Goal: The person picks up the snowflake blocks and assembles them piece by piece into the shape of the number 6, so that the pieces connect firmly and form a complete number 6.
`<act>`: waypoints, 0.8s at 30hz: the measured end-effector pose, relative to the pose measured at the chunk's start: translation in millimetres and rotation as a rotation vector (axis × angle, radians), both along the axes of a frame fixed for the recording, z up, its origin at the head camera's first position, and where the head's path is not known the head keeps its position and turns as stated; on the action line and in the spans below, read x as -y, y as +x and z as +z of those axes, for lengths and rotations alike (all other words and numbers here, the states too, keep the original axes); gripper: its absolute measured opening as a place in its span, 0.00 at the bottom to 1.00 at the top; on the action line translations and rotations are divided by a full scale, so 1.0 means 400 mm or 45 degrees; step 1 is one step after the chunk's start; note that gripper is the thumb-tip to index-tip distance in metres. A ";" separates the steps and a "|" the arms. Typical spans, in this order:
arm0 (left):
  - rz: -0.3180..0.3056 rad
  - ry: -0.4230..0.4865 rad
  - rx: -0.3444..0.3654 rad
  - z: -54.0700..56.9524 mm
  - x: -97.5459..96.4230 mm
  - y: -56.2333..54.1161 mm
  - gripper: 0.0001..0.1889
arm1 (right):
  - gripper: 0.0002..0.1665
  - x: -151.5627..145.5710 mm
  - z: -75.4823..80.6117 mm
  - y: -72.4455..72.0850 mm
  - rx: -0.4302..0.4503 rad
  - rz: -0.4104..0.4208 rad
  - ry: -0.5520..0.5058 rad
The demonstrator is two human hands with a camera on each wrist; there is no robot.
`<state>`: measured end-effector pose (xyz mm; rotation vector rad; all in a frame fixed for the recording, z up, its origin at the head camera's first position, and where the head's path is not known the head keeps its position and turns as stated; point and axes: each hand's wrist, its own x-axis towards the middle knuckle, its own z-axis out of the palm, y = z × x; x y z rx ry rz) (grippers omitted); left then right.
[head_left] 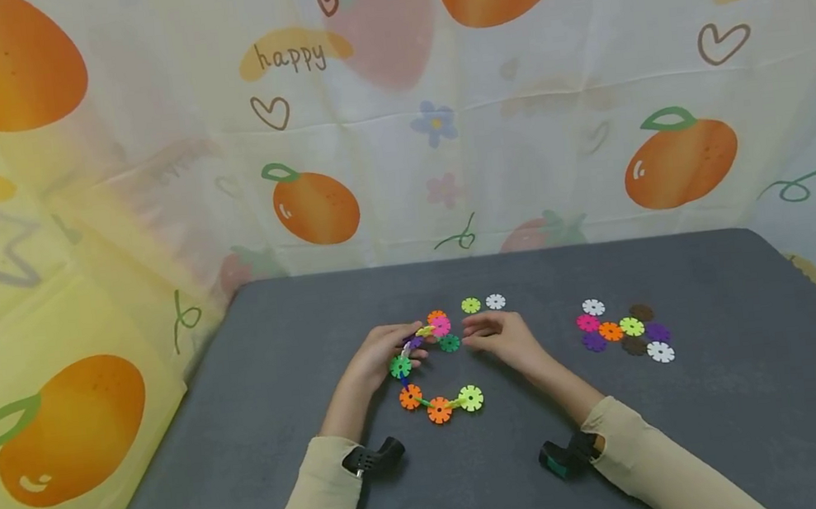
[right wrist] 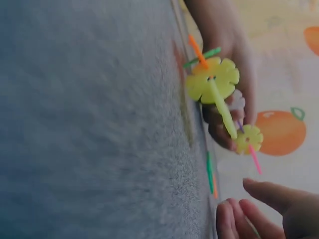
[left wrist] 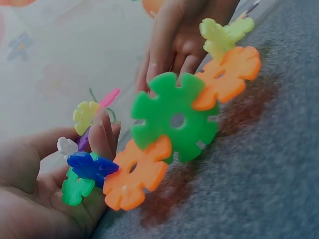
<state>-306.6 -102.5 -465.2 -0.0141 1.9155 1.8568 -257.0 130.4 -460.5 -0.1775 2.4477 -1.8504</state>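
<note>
My left hand [head_left: 381, 355] holds a curved chain of interlocking plastic flower discs [head_left: 439, 410] near its purple and white pieces. From there the chain runs down through green and blue to orange discs, ending in a lime one. A yellow disc [left wrist: 85, 117] and a pink disc [head_left: 441, 326] form the upper end, just past the left fingertips. My right hand [head_left: 508, 338] is to the right of that end, its thumb and fingers apart in the right wrist view. A loose green disc [head_left: 450, 343] lies between the hands, and an orange disc [head_left: 437, 316] shows behind the pink one.
A lime disc [head_left: 471, 305] and a white disc [head_left: 496, 302] lie beyond my hands. Further right on the dark grey table [head_left: 753, 409] is a cluster of several loose discs [head_left: 611, 332] in mixed colours. A printed curtain [head_left: 542, 108] hangs behind the table.
</note>
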 end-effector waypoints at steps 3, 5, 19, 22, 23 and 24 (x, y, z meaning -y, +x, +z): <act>0.016 0.000 0.017 -0.001 0.010 -0.003 0.22 | 0.24 0.014 -0.003 -0.022 0.003 0.025 -0.016; 0.023 -0.002 0.020 0.000 0.015 -0.004 0.22 | 0.26 0.024 -0.006 -0.034 -0.010 0.050 -0.030; 0.056 0.045 0.050 -0.001 0.029 -0.010 0.21 | 0.32 0.095 -0.018 -0.080 -0.136 0.065 0.250; 0.054 0.058 0.055 -0.003 0.029 -0.012 0.21 | 0.33 0.099 -0.023 -0.083 -0.157 0.054 0.299; 0.054 0.062 0.057 -0.002 0.029 -0.013 0.21 | 0.33 0.099 -0.024 -0.085 -0.170 0.057 0.316; 0.056 0.065 0.062 -0.002 0.029 -0.013 0.21 | 0.33 0.099 -0.025 -0.086 -0.184 0.062 0.334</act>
